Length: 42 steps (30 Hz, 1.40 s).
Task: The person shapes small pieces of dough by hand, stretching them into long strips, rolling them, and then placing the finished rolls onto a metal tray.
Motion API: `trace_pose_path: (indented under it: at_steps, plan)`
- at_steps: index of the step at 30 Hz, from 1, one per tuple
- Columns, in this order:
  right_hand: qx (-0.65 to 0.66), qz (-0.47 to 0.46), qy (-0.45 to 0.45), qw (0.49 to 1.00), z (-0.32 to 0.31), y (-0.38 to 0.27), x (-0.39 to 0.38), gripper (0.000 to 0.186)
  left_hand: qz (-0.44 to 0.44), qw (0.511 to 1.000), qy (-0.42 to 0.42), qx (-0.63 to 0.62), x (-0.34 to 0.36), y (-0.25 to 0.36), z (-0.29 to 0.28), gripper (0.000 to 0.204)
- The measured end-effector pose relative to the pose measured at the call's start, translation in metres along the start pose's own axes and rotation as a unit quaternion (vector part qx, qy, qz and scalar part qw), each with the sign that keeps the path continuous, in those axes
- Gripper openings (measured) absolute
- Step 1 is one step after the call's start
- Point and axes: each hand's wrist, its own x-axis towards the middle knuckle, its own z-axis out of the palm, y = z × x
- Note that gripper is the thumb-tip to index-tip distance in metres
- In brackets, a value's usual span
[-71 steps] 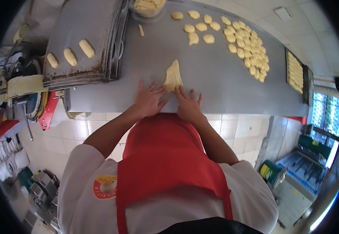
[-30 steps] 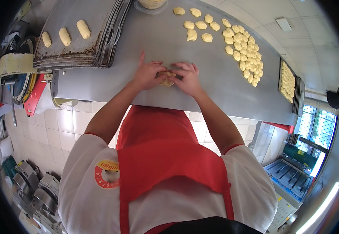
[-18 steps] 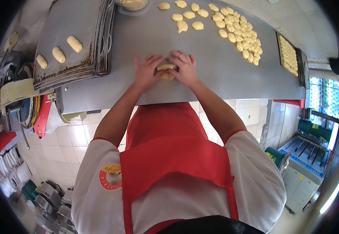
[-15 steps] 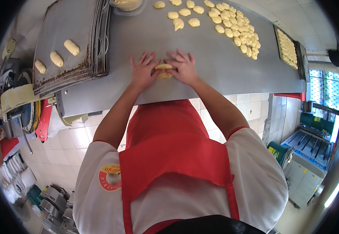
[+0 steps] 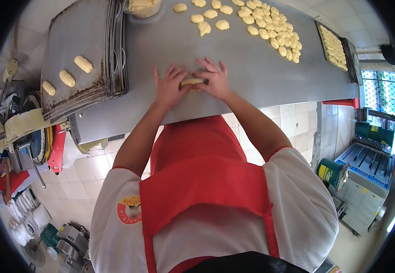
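Observation:
A small piece of pale yellow dough [image 5: 191, 82] lies on the steel table [image 5: 261, 73], close to its near edge. My left hand [image 5: 169, 89] grips its left end and my right hand [image 5: 215, 83] its right end, with thumbs and nearby fingers on the dough. The other fingers of both hands fan out, pointing away from me. Part of the dough is hidden under the thumbs. Beyond my hands lie several loose dough pieces [image 5: 210, 14], and a crowded group of dough lumps [image 5: 275, 27] is farther right.
A stack of worn baking trays [image 5: 81, 34] stands at the left, its top one bearing three dough rolls [image 5: 67, 78]. Next to it is a clear plastic tub [image 5: 144, 10] of pale yellow contents. A tray full of dough pieces [image 5: 333, 48] sits at the table's right end.
The dough's loose flap toward me has shrunk, and the piece looks more tightly rolled between my hands. The whole view has shifted slightly.

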Motion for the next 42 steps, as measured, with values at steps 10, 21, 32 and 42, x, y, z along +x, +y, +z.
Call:
trace_pose_path:
  at_steps: [10,21,32,42]
  plan:
    - [0.000,-0.014,-0.019,1.000,-0.002,-0.004,0.000,0.052,0.007,0.999,-0.036,0.006,-0.007,-0.002,-0.001,0.052]
    - [-0.048,-0.033,0.013,0.998,0.010,-0.004,-0.002,0.047,-0.033,0.998,0.052,0.017,-0.012,-0.004,0.013,0.052]
    - [-0.054,-0.038,0.018,0.998,0.014,-0.007,-0.003,0.048,-0.007,0.999,0.032,0.033,-0.016,-0.006,0.011,0.049]
    - [-0.036,-0.010,-0.016,0.999,0.015,-0.014,-0.016,0.047,0.000,0.999,0.034,0.018,-0.023,-0.002,0.008,0.046]
